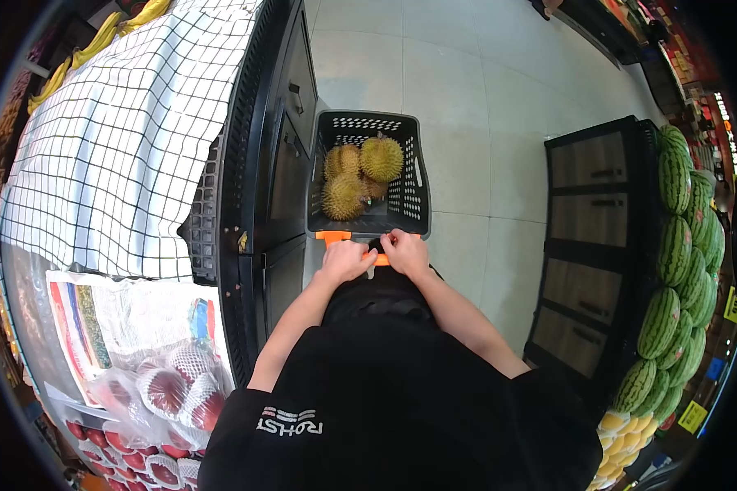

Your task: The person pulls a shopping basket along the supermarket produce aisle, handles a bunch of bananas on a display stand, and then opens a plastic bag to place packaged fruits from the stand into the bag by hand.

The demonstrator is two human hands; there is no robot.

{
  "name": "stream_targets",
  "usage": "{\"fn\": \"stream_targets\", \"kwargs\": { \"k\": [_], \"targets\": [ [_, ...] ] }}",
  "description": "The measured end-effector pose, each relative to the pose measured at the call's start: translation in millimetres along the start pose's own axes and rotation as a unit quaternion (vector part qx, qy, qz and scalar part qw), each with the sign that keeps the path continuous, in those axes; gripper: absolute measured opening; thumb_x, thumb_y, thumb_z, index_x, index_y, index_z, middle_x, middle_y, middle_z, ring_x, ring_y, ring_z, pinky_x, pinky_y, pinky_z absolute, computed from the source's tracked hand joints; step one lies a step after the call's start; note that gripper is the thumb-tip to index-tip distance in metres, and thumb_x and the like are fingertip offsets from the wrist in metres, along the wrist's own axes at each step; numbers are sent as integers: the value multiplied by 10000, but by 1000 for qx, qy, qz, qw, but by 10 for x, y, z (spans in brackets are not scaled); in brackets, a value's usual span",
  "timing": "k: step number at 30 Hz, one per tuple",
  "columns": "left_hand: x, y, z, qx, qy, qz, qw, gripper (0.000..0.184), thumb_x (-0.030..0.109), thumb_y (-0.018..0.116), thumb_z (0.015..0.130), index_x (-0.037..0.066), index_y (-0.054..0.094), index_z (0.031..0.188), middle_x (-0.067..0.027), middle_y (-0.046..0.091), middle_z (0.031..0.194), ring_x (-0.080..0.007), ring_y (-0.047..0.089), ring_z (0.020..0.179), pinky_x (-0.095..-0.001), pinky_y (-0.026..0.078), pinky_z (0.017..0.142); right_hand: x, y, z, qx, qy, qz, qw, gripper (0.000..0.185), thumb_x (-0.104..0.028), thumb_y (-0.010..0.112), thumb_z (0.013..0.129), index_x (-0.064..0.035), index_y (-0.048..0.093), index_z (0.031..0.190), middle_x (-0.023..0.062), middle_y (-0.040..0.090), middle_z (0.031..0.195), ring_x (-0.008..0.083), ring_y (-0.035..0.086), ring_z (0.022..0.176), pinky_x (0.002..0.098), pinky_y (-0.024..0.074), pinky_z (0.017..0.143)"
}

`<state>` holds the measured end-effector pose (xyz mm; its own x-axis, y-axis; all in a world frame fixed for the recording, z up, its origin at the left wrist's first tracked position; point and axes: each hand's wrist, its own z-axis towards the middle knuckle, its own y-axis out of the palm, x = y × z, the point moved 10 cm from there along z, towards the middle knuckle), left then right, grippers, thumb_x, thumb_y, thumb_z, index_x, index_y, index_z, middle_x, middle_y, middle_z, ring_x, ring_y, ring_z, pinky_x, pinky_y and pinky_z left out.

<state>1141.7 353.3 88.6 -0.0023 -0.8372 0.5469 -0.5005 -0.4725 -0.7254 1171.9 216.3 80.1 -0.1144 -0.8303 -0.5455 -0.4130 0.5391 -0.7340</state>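
A black plastic basket with perforated walls stands on the floor in front of me. Several spiky yellow-green durians lie inside it, bunched toward its left and middle. An orange handle runs along the basket's near side, and part of it shows between my hands. My left hand is closed around the handle on the left. Close beside it, my right hand has its fingers curled at the handle's right part, next to something black. The fingers' undersides are hidden from view.
A black cabinet stand rises close on the left, topped by a checkered cloth and net-wrapped red fruit. Another cabinet on the right carries watermelons and yellow fruit. Pale tiled floor lies between the stands.
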Motion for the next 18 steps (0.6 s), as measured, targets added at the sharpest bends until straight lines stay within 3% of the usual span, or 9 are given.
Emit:
{"fn": "stream_targets", "kwargs": {
  "k": [18],
  "targets": [
    [-89,-76,159,10,-22,-18,1000,389,365,517,845,46,722,757,-200,677,731,-367,670,744,-492,523,725,1,1,162,14,2,-4,1000,350,-412,589,887,-78,682,842,125,679,706,347,676,717,456,524,656]
  ]
}}
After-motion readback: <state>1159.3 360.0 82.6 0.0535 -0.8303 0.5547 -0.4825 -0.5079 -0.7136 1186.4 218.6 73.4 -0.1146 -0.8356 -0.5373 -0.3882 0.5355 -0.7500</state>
